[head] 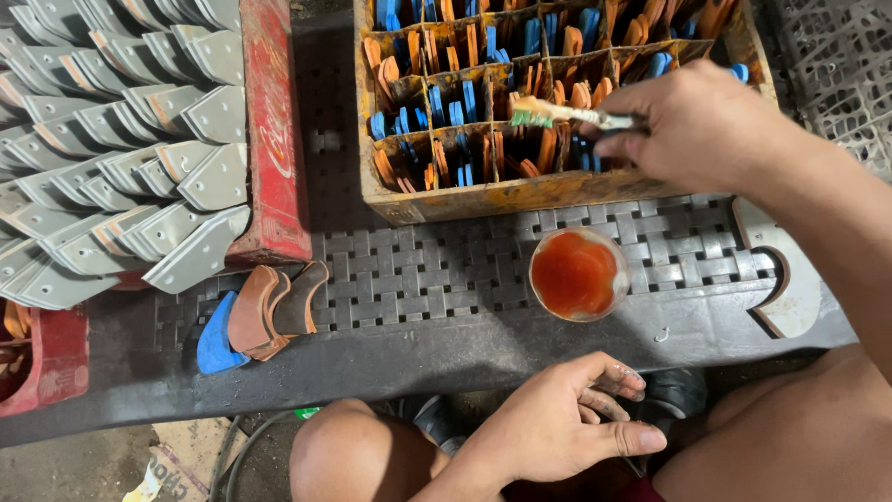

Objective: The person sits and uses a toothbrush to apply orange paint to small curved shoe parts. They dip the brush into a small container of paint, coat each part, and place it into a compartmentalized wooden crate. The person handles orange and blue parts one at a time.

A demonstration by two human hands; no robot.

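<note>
R hand [701,125] pinches a brush [567,114], long axis lying L-R w/ bristles pointing L over the crate [483,197] of soles, paint cup [578,275] just below it; L hand [557,423] rests half-curled & empty nr the knee.

This is a small workshop where parts are made or finished by hand. A paint-stained wooden crate [557,191] split into compartments holds rows of blue and orange pieces standing on edge. Stacks of identical grey metal plates [121,139] fill a red crate [271,139] at the left. A cup of orange paint [577,274] stands on a grimy dark woven plastic surface [418,279], with a bare, littered concrete floor [84,465] below.
</note>
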